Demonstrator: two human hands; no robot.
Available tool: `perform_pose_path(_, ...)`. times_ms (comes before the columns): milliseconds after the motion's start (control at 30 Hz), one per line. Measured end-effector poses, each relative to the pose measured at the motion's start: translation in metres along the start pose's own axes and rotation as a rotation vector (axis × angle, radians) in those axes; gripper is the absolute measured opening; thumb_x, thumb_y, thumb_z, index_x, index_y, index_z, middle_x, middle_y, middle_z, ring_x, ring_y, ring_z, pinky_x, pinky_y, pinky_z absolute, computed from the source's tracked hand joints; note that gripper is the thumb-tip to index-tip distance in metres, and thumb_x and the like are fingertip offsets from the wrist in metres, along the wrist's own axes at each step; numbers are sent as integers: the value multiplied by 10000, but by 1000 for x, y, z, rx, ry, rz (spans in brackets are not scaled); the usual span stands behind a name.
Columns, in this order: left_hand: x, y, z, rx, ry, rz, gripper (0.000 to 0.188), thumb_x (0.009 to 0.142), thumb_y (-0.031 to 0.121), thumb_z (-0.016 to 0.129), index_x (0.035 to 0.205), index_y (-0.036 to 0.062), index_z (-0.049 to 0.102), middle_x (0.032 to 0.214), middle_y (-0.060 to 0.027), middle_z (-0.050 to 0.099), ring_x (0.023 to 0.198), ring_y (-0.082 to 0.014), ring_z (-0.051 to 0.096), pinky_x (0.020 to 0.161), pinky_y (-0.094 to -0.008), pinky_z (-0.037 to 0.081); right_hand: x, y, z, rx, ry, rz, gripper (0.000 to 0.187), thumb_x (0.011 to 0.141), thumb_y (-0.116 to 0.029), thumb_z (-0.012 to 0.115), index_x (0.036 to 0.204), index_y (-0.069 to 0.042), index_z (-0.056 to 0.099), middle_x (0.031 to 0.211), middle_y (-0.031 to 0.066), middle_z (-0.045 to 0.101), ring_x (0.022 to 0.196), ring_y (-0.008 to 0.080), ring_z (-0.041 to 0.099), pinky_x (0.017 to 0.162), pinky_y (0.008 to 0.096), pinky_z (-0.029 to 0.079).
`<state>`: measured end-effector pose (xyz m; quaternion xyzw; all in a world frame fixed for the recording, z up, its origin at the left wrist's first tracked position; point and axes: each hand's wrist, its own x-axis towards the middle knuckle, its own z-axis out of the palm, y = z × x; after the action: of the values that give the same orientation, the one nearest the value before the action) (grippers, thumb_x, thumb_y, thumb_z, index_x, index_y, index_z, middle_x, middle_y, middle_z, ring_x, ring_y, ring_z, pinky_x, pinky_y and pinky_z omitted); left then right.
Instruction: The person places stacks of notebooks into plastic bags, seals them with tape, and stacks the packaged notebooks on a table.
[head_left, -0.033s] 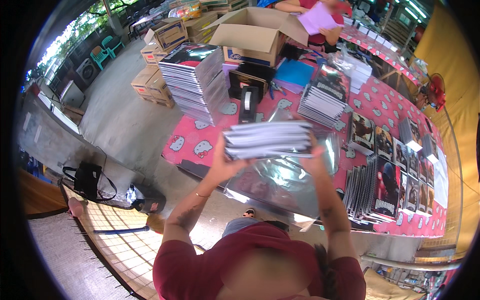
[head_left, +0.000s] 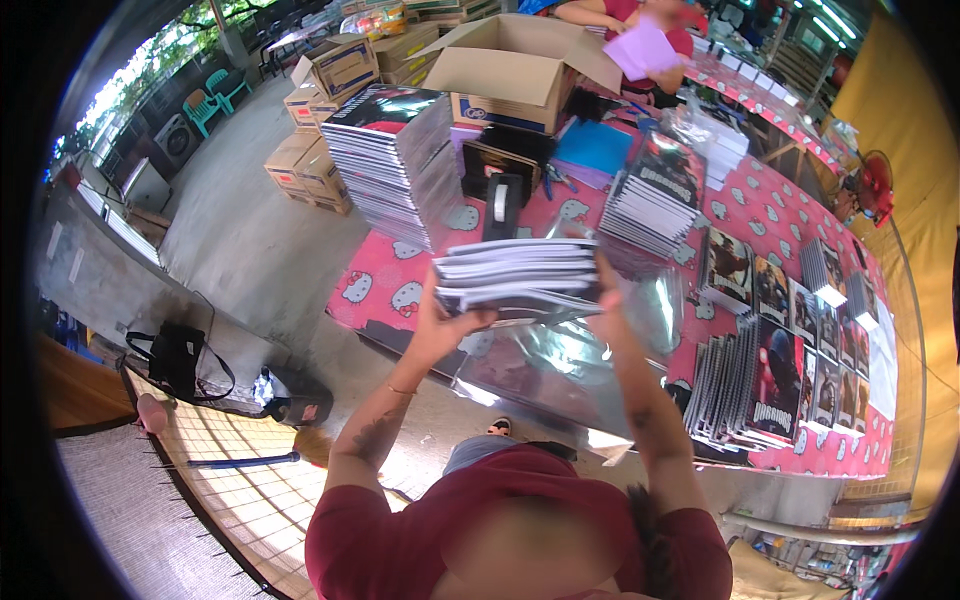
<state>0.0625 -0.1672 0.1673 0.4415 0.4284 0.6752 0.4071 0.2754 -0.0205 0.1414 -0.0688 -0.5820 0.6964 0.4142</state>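
Note:
A small stack of notebooks with white page edges is held up over the near edge of the table. My left hand grips its left end, thumb along the underside. My right hand closes round the right end, slightly blurred. Clear plastic sheets lie beneath the stack. Just beyond stands a black tape dispenser. To the left rises a tall pile of notebooks with dark covers and plastic at its side. Another notebook pile sits to the right.
The table wears a pink patterned cloth. An open cardboard box and blue sheets stand farther back. Leaning notebooks and several dark-covered ones fill the right side. Across the table another person holds purple paper. A red fan stands far right.
Both hands have moved the notebook stack slightly left. Its right end is a little higher and its lower notebooks spread apart more. The other person's purple paper has shifted slightly.

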Motion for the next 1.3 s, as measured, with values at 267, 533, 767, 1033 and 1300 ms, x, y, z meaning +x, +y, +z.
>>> perform_pose_path(267,-16,-105,-166,61,139,-233,825,735,-93,730,1422,46,296,1258,-95,562,1141,-182,569,963,-336,491,55,151,71,-266,-10,39,1010,686,-420,896,1437,-35,340,1275,100,532,1210,185,501,1047,342,385)
perform_pose_path(533,6,-85,-166,133,120,-54,950,732,-83,751,1484,26,182,1271,-107,561,1131,-211,573,976,-360,481,68,158,77,-178,101,-53,952,646,-288,934,1388,-45,390,1248,105,575,1177,206,553,1022,343,423)
perform_pose_path(767,11,-78,-169,98,63,-139,1013,731,-10,809,1489,-8,139,1311,-132,518,1225,-235,507,1041,-368,431,67,173,78,-290,90,47,957,638,-274,938,1387,-53,384,1211,95,596,1159,211,570,1006,355,444)
perform_pose_path(1033,33,40,-139,1093,113,316,1070,748,345,827,1526,-33,197,1513,-271,334,1432,-365,306,1166,-442,249,68,162,77,-335,64,64,918,634,-255,942,1348,-40,406,1170,95,627,1094,196,607,977,348,473)
perform_pose_path(1300,40,3,-94,1471,-220,201,1143,726,610,741,1469,-109,254,1511,-330,297,1434,-454,270,1161,-564,217,71,158,78,-279,51,133,900,624,-247,945,1325,-34,423,1166,101,624,1082,191,604,970,345,475)
